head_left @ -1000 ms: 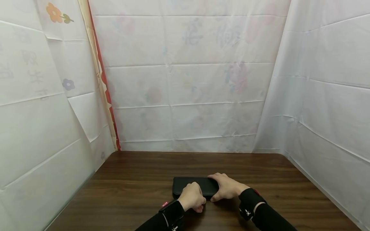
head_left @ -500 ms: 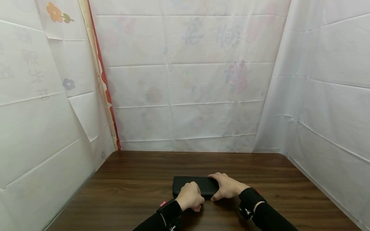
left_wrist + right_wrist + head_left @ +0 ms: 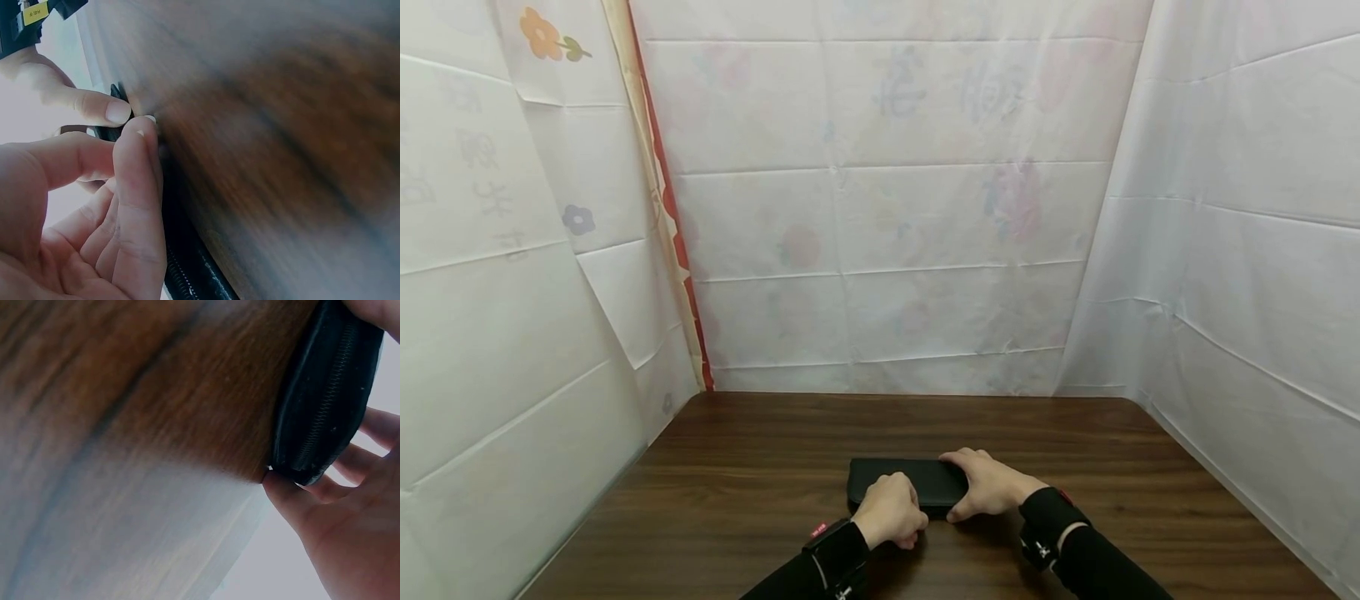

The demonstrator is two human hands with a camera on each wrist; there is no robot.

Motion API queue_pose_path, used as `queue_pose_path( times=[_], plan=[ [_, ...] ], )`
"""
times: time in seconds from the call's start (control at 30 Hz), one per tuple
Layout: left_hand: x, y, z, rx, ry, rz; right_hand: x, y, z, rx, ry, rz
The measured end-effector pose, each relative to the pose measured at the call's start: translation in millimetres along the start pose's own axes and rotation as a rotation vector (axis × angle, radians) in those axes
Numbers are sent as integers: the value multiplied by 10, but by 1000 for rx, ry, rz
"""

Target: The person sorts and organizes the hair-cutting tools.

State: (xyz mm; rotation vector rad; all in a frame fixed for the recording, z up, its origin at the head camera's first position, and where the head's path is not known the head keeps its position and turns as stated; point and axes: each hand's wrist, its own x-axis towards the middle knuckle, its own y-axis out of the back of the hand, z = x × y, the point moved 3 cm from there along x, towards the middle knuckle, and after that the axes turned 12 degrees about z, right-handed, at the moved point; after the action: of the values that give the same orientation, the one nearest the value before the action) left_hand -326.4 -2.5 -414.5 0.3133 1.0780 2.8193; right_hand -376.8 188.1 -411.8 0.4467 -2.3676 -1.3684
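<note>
A black zippered case (image 3: 880,473) lies on the wooden table, its zipper facing the near side. My right hand (image 3: 992,485) grips the case's right end, fingers over the far side and thumb at the front. At the near edge, my left hand (image 3: 891,510) is curled, thumb and forefinger pinching at the zipper pull, which the fingertips hide. Zipper teeth (image 3: 178,275) show below the left hand (image 3: 94,206) in the left wrist view. In the right wrist view, the zipper line (image 3: 326,403) runs along the case beside the right hand (image 3: 356,525).
The dark wood table (image 3: 760,450) extends around the case. White printed sheets hang on three sides: a left sheet (image 3: 512,333), a back sheet (image 3: 887,217) and a right sheet (image 3: 1262,275).
My left hand has slid slightly to the left along the near edge of the case. The right hand and the case have stayed in place.
</note>
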Motion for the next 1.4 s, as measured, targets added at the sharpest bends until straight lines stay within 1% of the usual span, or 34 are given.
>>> queue_pose_path(
  times=[0.4,0.6,0.77,0.97,1.2,1.4],
  plan=[
    [-24,47,6,11,24,-10,-5,4,7,6,-7,-13],
    [-34,66,-5,-1,31,-15,-13,0,5,11,-6,-14],
    [-47,87,-25,-3,21,-16,-21,2,1,10,-4,-13],
    [-49,139,-62,7,7,1,-25,24,-10,1,-7,-6],
    [-46,132,-87,8,17,-3,-17,18,-9,5,1,-5],
    [-52,135,-93,17,-7,-9,-8,1,2,3,0,-1]
  ],
)
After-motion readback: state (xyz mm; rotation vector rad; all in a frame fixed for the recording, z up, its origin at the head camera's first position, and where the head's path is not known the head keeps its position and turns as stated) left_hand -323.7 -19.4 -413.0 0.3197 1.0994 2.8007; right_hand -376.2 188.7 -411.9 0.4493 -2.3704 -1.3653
